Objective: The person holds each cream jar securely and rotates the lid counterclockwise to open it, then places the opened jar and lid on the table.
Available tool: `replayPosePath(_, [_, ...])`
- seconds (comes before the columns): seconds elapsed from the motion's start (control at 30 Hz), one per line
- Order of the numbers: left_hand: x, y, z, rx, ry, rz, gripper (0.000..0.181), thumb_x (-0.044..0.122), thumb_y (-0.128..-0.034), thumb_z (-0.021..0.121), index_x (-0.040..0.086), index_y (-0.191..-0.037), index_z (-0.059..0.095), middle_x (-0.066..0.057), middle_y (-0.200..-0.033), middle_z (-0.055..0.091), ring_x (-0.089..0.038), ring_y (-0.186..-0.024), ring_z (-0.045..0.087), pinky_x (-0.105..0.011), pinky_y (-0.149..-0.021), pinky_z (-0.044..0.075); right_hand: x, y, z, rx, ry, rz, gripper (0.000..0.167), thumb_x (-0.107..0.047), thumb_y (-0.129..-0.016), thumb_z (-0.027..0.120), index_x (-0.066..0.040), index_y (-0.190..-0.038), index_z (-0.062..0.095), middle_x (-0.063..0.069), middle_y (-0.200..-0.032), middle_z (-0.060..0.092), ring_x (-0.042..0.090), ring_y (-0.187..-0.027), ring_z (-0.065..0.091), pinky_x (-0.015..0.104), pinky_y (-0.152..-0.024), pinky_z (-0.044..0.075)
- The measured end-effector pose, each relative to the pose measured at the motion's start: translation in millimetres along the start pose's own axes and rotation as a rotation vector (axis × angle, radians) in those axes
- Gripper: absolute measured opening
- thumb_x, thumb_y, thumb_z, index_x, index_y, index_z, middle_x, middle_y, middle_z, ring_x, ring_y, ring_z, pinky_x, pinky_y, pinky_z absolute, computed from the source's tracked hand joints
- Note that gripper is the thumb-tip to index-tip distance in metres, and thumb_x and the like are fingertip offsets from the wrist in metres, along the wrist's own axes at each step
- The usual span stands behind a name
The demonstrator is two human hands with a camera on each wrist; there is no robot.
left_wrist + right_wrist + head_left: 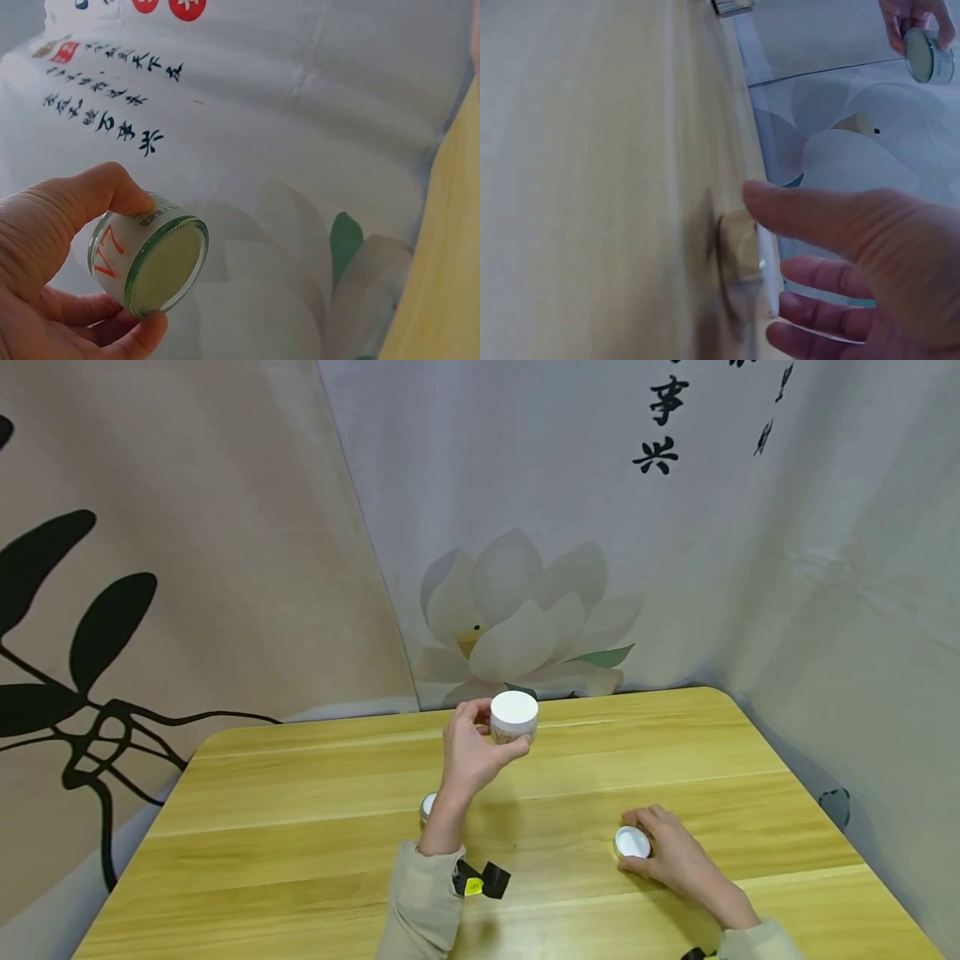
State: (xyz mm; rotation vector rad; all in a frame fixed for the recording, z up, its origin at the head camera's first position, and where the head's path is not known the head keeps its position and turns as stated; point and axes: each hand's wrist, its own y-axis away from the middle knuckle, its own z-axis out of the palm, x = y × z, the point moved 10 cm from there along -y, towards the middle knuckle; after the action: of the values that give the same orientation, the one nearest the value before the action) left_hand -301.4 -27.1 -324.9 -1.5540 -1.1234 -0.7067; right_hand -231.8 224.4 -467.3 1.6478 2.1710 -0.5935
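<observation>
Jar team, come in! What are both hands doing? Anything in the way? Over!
Left hand: holding white-lidded jar off table. Right hand: around second white-topped jar, contact unclear. Left arm partly blocks third white-topped container from view.

Before me I have a table [300,877], with a hanging cloth [525,460] behind its far edge. Near the middle, my left hand [472,747] holds one jar [514,714] above the tabletop. Below and to its left, a second jar [429,806] rests on the table, partly hidden by the left arm [431,902]. Off to the right, a third jar [632,842] sits within the curve of my right hand [671,853].
</observation>
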Motion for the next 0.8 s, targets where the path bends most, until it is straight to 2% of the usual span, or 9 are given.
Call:
replayPosePath(0.23, [-1.9, 0.9, -0.1, -0.002, -0.006, -0.012, 0.048, 0.009, -0.0637, 0.078, -0.005, -0.106, 0.06, -0.013, -0.095, 0.055, -0.026, -0.087, 0.052, -0.049, -0.078, 0.049, -21, -9.8, -20, 0.119, -0.04, -0.067, 0.043, -0.017, -0.074, 0.078, 0.002, -0.11, 0.062, 0.004, -0.09, 0.056, 0.021, -0.083, 0.054, 0.037, -0.07, 0.048])
replayPosePath(0.37, [-2.6, 0.8, -0.2, -0.003, -0.014, -0.013, 0.048, 0.009, -0.0637, 0.078, -0.005, -0.106, 0.06, -0.012, -0.095, 0.055, -0.026, -0.087, 0.052, -0.046, -0.077, 0.05, -29, -15.6, -26, 0.138, -0.063, -0.073, 0.04, -0.013, -0.075, 0.077, 0.001, -0.109, 0.062, 0.004, -0.089, 0.057, 0.023, -0.082, 0.055, 0.041, -0.071, 0.048])
replayPosePath(0.53, [-2.9, 0.7, -0.4, -0.006, -0.003, -0.014, 0.048, 0.009, -0.0637, 0.078, -0.005, -0.106, 0.06, -0.013, -0.095, 0.055, -0.026, -0.087, 0.052, -0.048, -0.077, 0.049, -39, -21.5, -31, 0.164, -0.065, -0.093, 0.039, -0.009, -0.074, 0.078, 0.0, -0.108, 0.062, 0.002, -0.088, 0.057, 0.024, -0.083, 0.056, 0.042, -0.072, 0.049])
replayPosePath(0.67, [-3.8, 0.6, -0.6, -0.008, -0.002, -0.018, 0.048, 0.009, -0.0636, 0.078, -0.005, -0.106, 0.06, -0.013, -0.095, 0.055, -0.026, -0.087, 0.052, -0.049, -0.078, 0.049, -52, -25.7, -38, 0.227, -0.05, -0.163, 0.039, -0.006, -0.071, 0.079, 0.0, -0.105, 0.063, 0.0, -0.087, 0.057, 0.023, -0.08, 0.057, 0.039, -0.068, 0.049])
replayPosePath(0.8, [-4.4, 0.5, -0.8, -0.008, -0.02, -0.021, 0.048, 0.01, -0.0634, 0.078, -0.005, -0.106, 0.061, -0.012, -0.095, 0.056, -0.025, -0.087, 0.052, -0.043, -0.076, 0.05, -64, -31.1, -46, 0.268, -0.042, -0.221, 0.038, -0.006, -0.07, 0.08, -0.001, -0.104, 0.063, -0.001, -0.087, 0.058, 0.021, -0.078, 0.057, 0.037, -0.066, 0.049])
